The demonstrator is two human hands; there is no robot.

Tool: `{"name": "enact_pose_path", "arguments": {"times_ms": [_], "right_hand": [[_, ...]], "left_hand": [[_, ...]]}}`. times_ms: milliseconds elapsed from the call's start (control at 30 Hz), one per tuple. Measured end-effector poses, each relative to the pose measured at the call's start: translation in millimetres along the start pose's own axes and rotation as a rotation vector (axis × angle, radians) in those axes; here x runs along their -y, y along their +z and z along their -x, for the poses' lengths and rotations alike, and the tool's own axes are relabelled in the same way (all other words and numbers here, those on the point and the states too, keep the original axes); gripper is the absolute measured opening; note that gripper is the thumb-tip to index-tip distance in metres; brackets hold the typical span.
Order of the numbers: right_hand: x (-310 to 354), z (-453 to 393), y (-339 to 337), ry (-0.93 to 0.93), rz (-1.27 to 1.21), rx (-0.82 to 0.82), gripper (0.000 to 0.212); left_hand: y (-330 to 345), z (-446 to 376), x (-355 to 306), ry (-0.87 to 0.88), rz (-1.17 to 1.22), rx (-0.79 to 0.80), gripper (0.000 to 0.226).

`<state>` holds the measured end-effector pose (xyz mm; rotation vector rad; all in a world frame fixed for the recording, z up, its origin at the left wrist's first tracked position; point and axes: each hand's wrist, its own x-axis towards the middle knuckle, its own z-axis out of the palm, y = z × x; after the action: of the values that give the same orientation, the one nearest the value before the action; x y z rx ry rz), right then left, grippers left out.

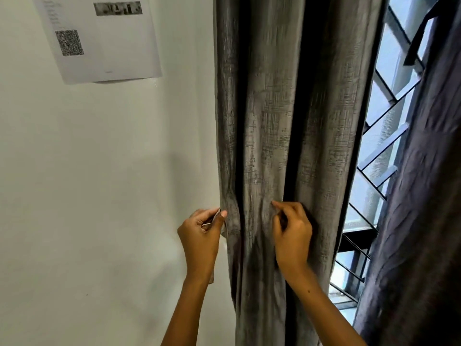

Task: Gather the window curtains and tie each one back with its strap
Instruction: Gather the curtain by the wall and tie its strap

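Against the white wall [99,171], beside the window, hangs the grey textured fabric curtain [287,108], gathered into deep vertical folds. At its wall-side edge the left hand [202,236] has thumb and fingers pinched narrowly together on a thin strip of pale fabric, which may be the strap or only the curtain's hem; I cannot tell which. Near it, the right hand [291,233] has its fingers curled close, pinching a fold in the middle of the curtain. To the right, a black metal window grille [384,151] with slanted bars shows bright daylight behind it, and a second, dark grey curtain [424,196] hangs past it, well apart from the hands. Taped high on the wall is a white paper sheet [104,41] bearing a QR code and a dark banner; its text is too blurred to read.
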<state>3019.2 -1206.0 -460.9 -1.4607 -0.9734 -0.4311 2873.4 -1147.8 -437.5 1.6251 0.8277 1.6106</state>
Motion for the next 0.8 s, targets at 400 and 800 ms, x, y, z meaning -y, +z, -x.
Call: {"name": "enact_pose_path", "arguments": {"times_ms": [400, 800], "right_hand": [[35, 9, 45, 0.046, 0.056, 0.179, 0.043], [36, 36, 16, -0.084, -0.247, 0.063, 0.033]], "left_hand": [[-8, 2, -2, 0.033, -0.046, 0.028, 0.014], [-6, 17, -11, 0.117, -0.013, -0.026, 0.011]]}}
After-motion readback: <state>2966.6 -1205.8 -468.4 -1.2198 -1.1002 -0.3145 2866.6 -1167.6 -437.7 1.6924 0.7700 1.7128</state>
